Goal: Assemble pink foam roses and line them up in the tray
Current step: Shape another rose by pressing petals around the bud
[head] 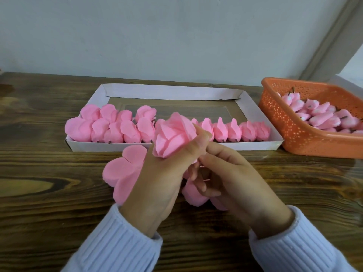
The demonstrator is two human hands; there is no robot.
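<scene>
Before the tray (94, 147), left hand (157, 179) grips a pink rose (172, 136).

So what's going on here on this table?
A person is putting together a pink foam rose: the left hand holds the bloom while the right hand seems to pinch its base. Flat petal pieces lie on the wooden table beneath. The white tray behind already holds a front row of finished roses and a few more behind on the left; an orange basket of buds waits at right.
</scene>
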